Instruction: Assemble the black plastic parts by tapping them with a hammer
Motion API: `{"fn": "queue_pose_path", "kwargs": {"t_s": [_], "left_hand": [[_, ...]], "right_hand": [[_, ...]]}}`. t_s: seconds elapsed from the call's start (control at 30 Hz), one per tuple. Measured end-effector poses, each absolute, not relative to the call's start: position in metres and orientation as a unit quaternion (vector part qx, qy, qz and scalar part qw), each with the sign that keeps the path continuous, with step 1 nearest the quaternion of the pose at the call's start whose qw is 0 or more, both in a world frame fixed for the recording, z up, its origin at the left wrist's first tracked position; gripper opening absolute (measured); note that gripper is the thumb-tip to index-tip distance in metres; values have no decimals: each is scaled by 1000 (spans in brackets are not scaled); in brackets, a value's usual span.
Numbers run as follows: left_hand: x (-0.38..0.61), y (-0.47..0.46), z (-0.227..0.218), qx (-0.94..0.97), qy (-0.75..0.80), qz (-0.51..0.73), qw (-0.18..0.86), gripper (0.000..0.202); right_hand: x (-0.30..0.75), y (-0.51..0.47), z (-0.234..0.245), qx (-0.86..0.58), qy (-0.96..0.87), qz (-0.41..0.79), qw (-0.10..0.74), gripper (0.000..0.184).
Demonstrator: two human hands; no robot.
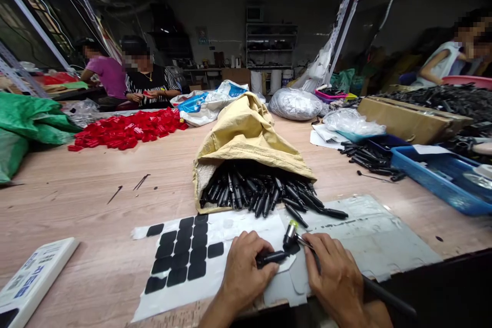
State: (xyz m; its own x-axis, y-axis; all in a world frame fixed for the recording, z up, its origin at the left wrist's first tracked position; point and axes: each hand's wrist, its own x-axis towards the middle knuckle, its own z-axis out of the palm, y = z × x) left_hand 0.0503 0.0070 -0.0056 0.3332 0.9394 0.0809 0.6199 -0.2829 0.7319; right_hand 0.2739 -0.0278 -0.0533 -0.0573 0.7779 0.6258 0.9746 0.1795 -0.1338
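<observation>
My left hand [246,269] is closed round a small black plastic part [272,257], holding it down on a white sheet [246,225]. My right hand [334,277] grips a small hammer [291,234] by its long dark handle; the yellow-tipped head stands just above the black part. Black square pads [184,253] are stuck in rows on the white sheet to the left. Right behind my hands, a yellow woven sack [246,138] lies open, spilling several black parts [261,192].
A wooden table [77,200] holds a pile of red pieces [126,130], green bags [26,123], a blue tray [442,174], a cardboard box [407,118] and plastic bags. Two people sit at the far left, another at the far right. A white booklet [31,279] lies near left.
</observation>
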Motion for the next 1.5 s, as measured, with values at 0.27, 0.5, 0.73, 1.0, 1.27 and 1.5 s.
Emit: {"fn": "queue_pose_path", "kwargs": {"t_s": [0.27,0.5,0.73,1.0,1.27,1.5], "left_hand": [[48,9,-9,772,497,267,292,18],[49,8,-13,767,502,271,292,15],[49,9,-10,765,509,267,291,13],[51,8,-12,766,506,286,275,8],[50,9,-12,766,502,285,284,12],[50,8,-11,767,505,284,276,9]], "right_hand": [[271,-34,-21,-599,-697,22,393,30],[246,-55,-8,-555,-699,77,444,28],[235,-61,-11,-564,-716,62,407,34],[234,-66,-15,-578,-724,33,374,37],[225,-63,13,-522,-717,-13,463,43],[228,-67,-5,-570,-745,-17,346,46]]}}
